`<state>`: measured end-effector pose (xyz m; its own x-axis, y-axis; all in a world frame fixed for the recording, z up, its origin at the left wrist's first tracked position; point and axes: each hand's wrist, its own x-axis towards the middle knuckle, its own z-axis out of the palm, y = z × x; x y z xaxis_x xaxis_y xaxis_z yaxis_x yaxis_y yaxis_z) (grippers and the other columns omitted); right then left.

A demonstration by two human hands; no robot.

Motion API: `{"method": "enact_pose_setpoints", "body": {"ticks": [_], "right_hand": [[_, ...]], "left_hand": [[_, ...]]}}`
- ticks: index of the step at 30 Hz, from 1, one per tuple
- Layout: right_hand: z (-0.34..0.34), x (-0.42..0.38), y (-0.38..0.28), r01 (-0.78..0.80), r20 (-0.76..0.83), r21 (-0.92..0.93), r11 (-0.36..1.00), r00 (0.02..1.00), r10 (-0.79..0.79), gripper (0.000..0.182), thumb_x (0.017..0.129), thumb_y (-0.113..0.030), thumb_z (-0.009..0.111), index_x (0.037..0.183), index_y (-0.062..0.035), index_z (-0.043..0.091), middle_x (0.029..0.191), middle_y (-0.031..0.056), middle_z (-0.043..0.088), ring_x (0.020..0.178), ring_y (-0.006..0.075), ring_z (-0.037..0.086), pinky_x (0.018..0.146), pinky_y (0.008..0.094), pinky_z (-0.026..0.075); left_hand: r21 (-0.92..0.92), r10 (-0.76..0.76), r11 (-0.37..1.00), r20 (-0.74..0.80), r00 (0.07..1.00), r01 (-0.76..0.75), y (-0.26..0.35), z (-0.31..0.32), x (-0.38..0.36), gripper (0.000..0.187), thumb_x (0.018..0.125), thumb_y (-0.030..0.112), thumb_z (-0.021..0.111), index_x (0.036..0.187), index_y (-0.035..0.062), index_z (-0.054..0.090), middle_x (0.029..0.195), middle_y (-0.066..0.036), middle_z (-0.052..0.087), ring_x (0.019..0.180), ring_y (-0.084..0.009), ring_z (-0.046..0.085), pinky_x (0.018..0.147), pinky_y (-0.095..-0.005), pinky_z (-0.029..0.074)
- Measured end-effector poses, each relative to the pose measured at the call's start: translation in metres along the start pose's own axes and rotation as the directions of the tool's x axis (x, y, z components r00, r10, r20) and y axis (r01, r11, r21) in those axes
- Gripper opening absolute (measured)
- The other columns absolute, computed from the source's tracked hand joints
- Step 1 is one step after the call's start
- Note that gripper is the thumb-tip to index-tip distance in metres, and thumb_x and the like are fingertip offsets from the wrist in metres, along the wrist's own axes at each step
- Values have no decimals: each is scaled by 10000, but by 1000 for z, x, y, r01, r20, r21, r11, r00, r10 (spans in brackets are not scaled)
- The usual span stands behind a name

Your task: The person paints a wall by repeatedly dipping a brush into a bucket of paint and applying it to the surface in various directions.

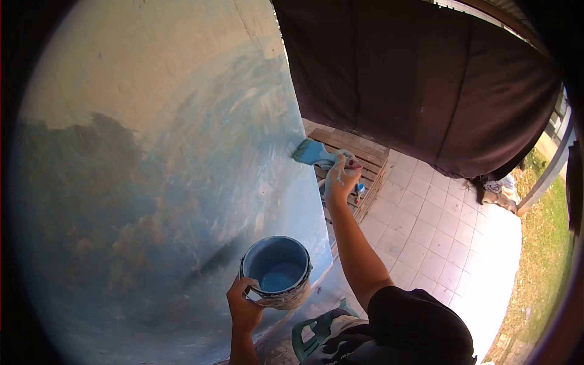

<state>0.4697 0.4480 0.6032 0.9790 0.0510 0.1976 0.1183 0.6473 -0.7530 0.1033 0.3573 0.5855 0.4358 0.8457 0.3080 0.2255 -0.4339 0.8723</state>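
Observation:
A wide paintbrush with blue paint on it is in my right hand, its bristles at the right edge of a large painted panel. Paint smears mark the fingers of that hand. Lower down, my left hand grips the near left side of a bucket, which has blue paint in the bottom. The bucket is in front of the panel's lower part. Blue and white strokes cover much of the panel, with a cream area at its top and a dark grey-green area at the left.
A slatted wooden pallet lies behind the panel's right edge, with a small blue-topped item near it. Dark cloth hangs beyond. White floor tiles reach to grass. A green plastic chair stands near my body.

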Motion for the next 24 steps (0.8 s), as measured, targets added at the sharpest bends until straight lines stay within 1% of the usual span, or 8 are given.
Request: {"method": "enact_pose_setpoints", "body": {"ticks": [1, 3, 7, 10, 12, 15, 20, 24], "right_hand": [[13, -3, -22, -2, -1, -5, 1000, 1000, 2, 131, 979, -73, 681, 916, 40, 658, 803, 49, 674, 599, 106, 585, 567, 270, 475], [35, -16, -67, -99, 214, 367, 925, 977, 19, 105, 991, -79, 671, 982, 23, 692, 888, 81, 708, 729, 117, 651, 633, 249, 507], [14, -23, -15, -53, 243, 323, 945, 970, -29, 161, 1000, -92, 645, 983, 66, 674, 802, 76, 689, 580, 139, 631, 562, 280, 517], [-46, -29, 57, -55, 167, 193, 980, 986, 22, 167, 995, -104, 656, 970, 58, 681, 766, 77, 684, 570, 141, 619, 554, 283, 501], [-75, -28, 63, 132, 66, -281, 951, 991, -118, 173, 991, -115, 668, 951, 52, 685, 741, 72, 680, 559, 133, 604, 537, 286, 475], [-75, -27, 52, 79, 29, -330, 941, 997, -74, 193, 984, -136, 689, 960, 55, 696, 745, 55, 684, 570, 120, 598, 526, 288, 455], [-53, -48, 8, -79, 234, 315, 946, 972, 4, 172, 1002, -92, 663, 995, 73, 712, 835, 76, 705, 642, 123, 635, 613, 268, 525], [-84, -54, 96, 0, 185, 59, 998, 983, -11, 176, 976, -132, 707, 910, 32, 710, 794, 55, 700, 619, 121, 613, 566, 296, 466]], "left_hand": [[-1, -5, 1000, 2, 1000, 5, 2, 0, -1, 470, 630, 23, 972, 946, 28, 624, 1015, -99, 677, 1011, -225, 689, 905, -337, 541], [-10, 50, 999, 0, 999, -50, -3, 2, 0, 461, 647, 18, 963, 959, 32, 623, 994, -93, 670, 993, -215, 684, 894, -327, 536], [-23, 82, 996, -15, 997, -82, -13, 7, -5, 458, 662, 21, 959, 972, 31, 621, 991, -83, 662, 982, -195, 672, 884, -323, 530], [-68, 73, 995, -67, 995, -77, -19, 13, -8, 456, 672, 24, 958, 976, 29, 619, 990, -71, 657, 973, -173, 661, 873, -319, 527], [-80, 85, 993, -70, 994, -90, -22, 12, -9, 472, 656, 15, 965, 975, 26, 618, 972, -59, 652, 962, -159, 655, 863, -315, 526], [-78, 152, 985, -48, 987, -156, -33, 10, -4, 478, 648, -6, 960, 977, 27, 615, 951, -50, 637, 940, -153, 644, 857, -308, 520], [-32, 205, 978, -41, 978, -206, -74, 22, -15, 468, 650, -48, 931, 985, 24, 612, 942, -50, 628, 930, -143, 634, 864, -308, 517], [-97, 208, 972, -62, 976, -213, -93, 28, -18, 434, 670, -70, 897, 988, 25, 619, 948, -53, 635, 943, -153, 641, 887, -329, 529]]}}
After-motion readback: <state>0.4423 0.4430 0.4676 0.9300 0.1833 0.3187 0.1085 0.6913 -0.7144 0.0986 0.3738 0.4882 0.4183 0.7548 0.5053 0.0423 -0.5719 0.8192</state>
